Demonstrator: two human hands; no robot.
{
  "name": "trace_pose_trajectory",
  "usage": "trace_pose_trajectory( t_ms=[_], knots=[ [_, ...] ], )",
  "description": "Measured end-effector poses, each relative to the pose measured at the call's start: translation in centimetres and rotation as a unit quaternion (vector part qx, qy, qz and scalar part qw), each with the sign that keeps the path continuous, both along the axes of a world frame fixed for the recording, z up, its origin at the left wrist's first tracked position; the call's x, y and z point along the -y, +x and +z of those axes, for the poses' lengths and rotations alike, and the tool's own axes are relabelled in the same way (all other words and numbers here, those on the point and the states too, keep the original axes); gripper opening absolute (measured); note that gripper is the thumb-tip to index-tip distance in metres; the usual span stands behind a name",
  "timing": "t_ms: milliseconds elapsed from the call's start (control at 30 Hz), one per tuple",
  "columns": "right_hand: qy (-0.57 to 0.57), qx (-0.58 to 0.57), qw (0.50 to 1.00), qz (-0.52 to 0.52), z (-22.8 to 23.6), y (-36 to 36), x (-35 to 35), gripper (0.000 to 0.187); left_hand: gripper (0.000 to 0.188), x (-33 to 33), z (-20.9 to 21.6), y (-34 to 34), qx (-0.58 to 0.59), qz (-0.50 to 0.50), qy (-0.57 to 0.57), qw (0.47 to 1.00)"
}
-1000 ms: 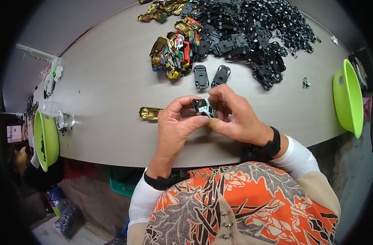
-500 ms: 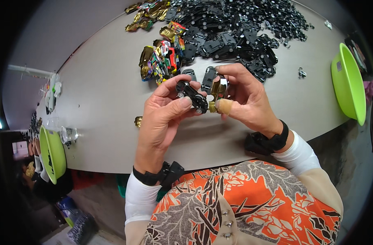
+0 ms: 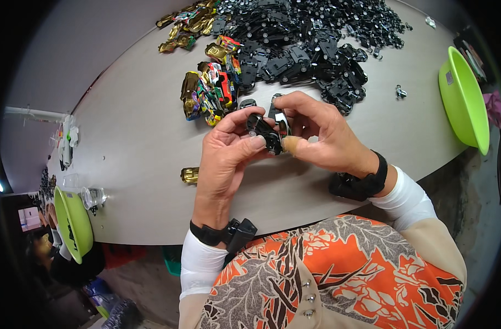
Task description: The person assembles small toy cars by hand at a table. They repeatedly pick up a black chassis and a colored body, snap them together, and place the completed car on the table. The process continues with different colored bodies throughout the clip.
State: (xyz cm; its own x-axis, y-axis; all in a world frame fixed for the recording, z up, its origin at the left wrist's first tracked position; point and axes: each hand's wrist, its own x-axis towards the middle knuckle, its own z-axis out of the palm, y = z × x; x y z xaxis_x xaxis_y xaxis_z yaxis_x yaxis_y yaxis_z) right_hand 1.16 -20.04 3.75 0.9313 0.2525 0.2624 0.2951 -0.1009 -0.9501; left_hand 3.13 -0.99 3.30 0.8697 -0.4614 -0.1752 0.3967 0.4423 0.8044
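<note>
My left hand (image 3: 220,151) pinches a black toy car chassis (image 3: 263,134) with small wheels between thumb and fingers. Close against it, my right hand (image 3: 330,134) grips a shiny toy car body shell (image 3: 283,125), mostly hidden by the fingers; a tan wrap covers that thumb. The two parts meet or nearly meet; whether they are joined I cannot tell. Just beyond the fingers lies a loose black chassis (image 3: 248,103). A gold car shell (image 3: 190,175) rests on the table left of my left wrist.
Past my hands spreads a big pile of black chassis (image 3: 286,63), with colourful and gold shells (image 3: 209,90) at its left. A small wheel-and-axle piece (image 3: 400,92) lies at right. Green basins (image 3: 461,101) flank the table; a clear cup (image 3: 92,197) stands by the left one.
My right hand has brought the shell leftward against the chassis, and less of the shell now shows. The view has shifted slightly, leaving the gold shell on the table more exposed.
</note>
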Motion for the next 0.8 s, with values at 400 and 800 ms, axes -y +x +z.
trace_pose_trajectory(
  t_ms=[400, 800],
  knots=[
    [-0.053, 0.079, 0.995, 0.021, -0.4, 0.7, -1.1, 0.038, 0.044, -0.5, -0.7, -0.2, 0.028, 0.02, 0.056, 0.998],
    [-0.024, 0.067, 0.996, -0.051, -1.3, 0.3, -0.5, 0.025, 0.038, 0.5, -0.9, -1.0, 0.107, -0.051, 0.158, 0.98]
  ],
)
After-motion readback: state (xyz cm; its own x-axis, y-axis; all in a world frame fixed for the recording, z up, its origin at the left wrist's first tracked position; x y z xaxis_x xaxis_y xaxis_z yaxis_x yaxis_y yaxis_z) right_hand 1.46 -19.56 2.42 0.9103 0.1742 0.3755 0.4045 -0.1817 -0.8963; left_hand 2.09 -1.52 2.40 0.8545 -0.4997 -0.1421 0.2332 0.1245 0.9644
